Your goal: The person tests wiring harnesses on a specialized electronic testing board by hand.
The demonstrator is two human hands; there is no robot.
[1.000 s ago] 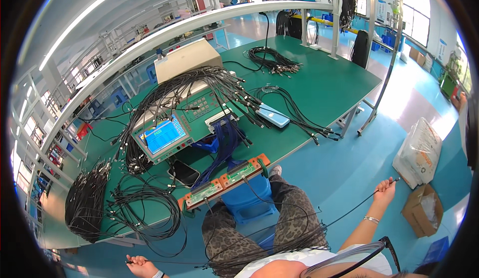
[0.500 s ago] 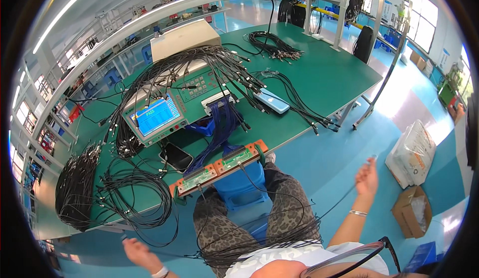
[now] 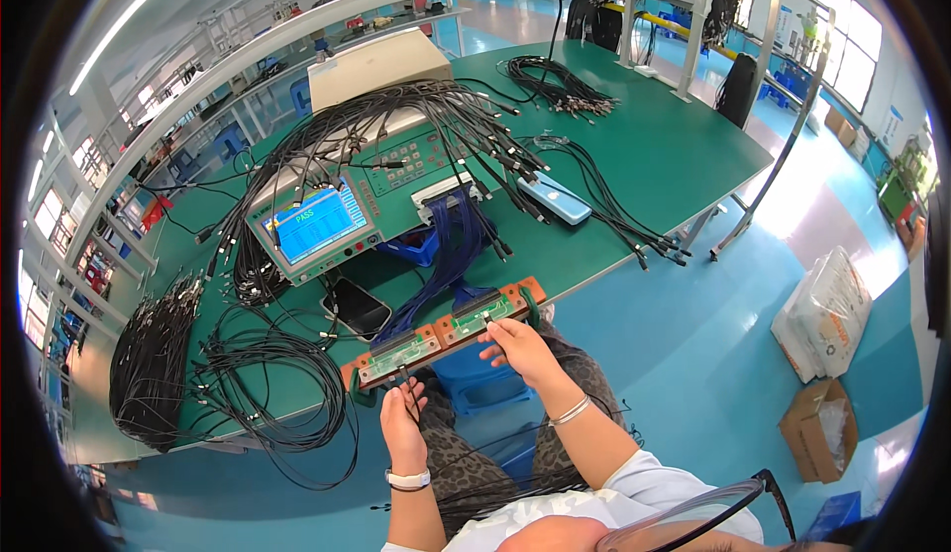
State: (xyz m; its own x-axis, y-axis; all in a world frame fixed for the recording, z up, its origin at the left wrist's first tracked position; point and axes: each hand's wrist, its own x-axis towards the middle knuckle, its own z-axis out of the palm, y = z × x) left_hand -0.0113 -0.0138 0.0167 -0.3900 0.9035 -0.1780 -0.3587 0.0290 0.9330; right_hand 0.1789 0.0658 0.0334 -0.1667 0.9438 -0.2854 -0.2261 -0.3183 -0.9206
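Observation:
My left hand [image 3: 403,427] is closed round black cable at the near edge of the left green circuit board [image 3: 399,355]. My right hand [image 3: 522,350] pinches a black cable's plug at the right green circuit board [image 3: 476,322]; the fingers partly hide the plug. Both boards sit on orange-brown blocks along the table's front edge. Dark blue ribbon wiring [image 3: 451,255] runs from them to a tester [image 3: 315,225] with a lit blue screen. More black cables [image 3: 485,501] lie across my lap.
Black cables drape over the tester, with a coil [image 3: 272,379] and a dense bundle [image 3: 149,374] at left. A dark phone [image 3: 357,307] and a light blue case [image 3: 555,200] lie on the green table [image 3: 654,146]. A blue stool [image 3: 480,389] stands below; an open carton [image 3: 814,433] is at right.
Both hands have come inward from far apart, each from holding a cable end out to the side, up to the two circuit boards. The view has shifted slightly.

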